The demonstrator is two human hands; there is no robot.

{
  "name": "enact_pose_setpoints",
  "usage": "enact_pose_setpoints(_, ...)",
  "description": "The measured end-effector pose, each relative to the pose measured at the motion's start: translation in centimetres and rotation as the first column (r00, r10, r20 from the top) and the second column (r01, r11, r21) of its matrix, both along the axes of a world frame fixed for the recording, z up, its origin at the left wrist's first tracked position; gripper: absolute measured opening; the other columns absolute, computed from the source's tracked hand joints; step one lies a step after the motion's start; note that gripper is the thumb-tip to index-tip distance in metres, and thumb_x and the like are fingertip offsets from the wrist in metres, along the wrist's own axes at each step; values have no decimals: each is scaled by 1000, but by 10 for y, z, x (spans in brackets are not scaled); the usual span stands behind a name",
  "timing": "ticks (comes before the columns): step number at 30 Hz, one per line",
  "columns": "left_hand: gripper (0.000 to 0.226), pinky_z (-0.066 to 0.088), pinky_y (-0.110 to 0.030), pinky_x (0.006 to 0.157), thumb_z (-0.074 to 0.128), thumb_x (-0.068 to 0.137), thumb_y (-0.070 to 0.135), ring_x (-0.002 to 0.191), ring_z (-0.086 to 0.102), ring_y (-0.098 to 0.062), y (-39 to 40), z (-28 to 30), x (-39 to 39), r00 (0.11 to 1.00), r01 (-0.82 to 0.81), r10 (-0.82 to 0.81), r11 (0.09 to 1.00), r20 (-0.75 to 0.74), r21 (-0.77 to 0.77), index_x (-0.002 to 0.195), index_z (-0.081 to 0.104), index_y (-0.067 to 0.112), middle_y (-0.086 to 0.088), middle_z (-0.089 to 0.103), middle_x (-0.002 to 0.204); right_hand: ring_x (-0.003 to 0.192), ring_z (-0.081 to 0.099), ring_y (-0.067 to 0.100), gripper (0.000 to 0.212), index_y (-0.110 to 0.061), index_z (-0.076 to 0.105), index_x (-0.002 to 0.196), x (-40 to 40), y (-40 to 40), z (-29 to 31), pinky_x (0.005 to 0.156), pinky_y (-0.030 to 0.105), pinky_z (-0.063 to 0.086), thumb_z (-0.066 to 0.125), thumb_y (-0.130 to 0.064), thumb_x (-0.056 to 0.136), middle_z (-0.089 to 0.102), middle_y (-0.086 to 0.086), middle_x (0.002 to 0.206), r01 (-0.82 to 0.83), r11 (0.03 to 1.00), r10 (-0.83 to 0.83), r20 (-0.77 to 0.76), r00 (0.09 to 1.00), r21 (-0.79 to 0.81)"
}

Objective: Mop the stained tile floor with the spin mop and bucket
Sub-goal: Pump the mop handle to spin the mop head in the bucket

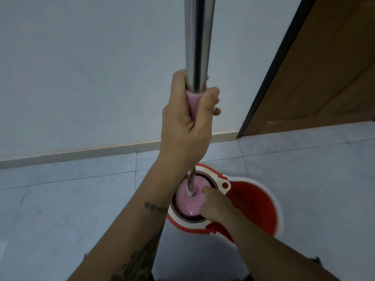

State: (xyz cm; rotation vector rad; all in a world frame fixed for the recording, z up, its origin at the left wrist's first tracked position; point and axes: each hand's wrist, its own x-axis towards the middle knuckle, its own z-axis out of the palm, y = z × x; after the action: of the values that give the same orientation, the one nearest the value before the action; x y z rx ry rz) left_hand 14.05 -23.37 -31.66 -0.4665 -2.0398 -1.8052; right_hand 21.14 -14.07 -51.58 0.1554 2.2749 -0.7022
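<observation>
Resting seemingly in bucket [253, 201], mop [189, 197]

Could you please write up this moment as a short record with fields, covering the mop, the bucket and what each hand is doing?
mop handle: steel pole, upright, with a pink grip
left hand: wrapped round the pole at the pink grip
mop head: pink disc sitting in the spinner basket
right hand: down at the disc's edge; hold unclear
bucket: red with white rim, on the tile floor
setting: wall behind, brown door on the right
</observation>
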Motion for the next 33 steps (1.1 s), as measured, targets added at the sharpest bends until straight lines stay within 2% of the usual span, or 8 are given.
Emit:
enact_pose_setpoints(5,38,57,-28,59,46,98,13,69,63,-16,5,-29,-6,977,-13,21,999,-212,37,124,39,-13,-7,56,83,123,45,19,69,-20,37,140,5,-10,-76,97,30,48,70,-19,79,39,2,140,-123,989,138,-202,970,88)
enact_pose_setpoints(7,32,56,-27,59,47,98,12,68,63,-18,6,-41,-7,977,12,1,998,-212,62,120,42,-12,-11,57,82,136,35,22,77,-18,31,145,9,-12,-97,107,34,43,71,-19,79,28,6,151,-137,982,165,-236,958,130)
enact_pose_setpoints(9,24,53,-21,57,47,98,14,64,63,-21,7,-53,-4,983,51,-37,996,-179,77,113,47,-5,-14,58,79,148,17,27,87,-17,21,152,14,-15,-111,118,40,29,71,-21,80,13,10,160,-146,972,188,-236,953,183)
enact_pose_setpoints(12,23,47,-18,49,47,97,21,52,58,-18,11,-64,2,987,67,-56,995,-147,68,108,49,1,-12,60,78,150,8,28,95,-18,16,153,18,-17,-120,121,43,19,73,-24,77,7,10,161,-148,956,215,-263,940,254)
enact_pose_setpoints(22,13,41,-21,45,51,89,36,45,48,-13,20,-62,11,995,87,-82,990,-48,112,84,55,25,-9,59,65,147,12,35,98,-10,13,154,20,-24,-133,121,49,14,73,-23,78,13,19,159,-210,872,332,-220,917,442)
enact_pose_setpoints(26,20,38,-21,43,52,89,34,45,45,-14,14,-61,9,996,83,-77,980,-40,183,79,57,16,-13,51,58,144,20,35,92,-7,20,151,19,-21,-137,120,47,18,73,-25,78,21,20,155,-204,860,346,-241,907,468)
enact_pose_setpoints(29,31,36,-19,42,50,90,34,43,45,-12,8,-61,6,998,59,-53,973,-34,224,80,56,5,-7,51,57,140,28,35,81,-5,28,148,24,-22,-139,119,46,21,70,-23,81,32,21,150,-223,842,360,-204,911,491)
enact_pose_setpoints(33,31,37,-17,44,49,91,35,43,46,-6,1,-65,8,998,41,-28,969,-59,242,80,56,6,-4,53,57,126,45,28,64,-11,41,141,21,-20,-140,111,41,34,69,-23,84,46,16,138,-196,869,329,-235,915,454)
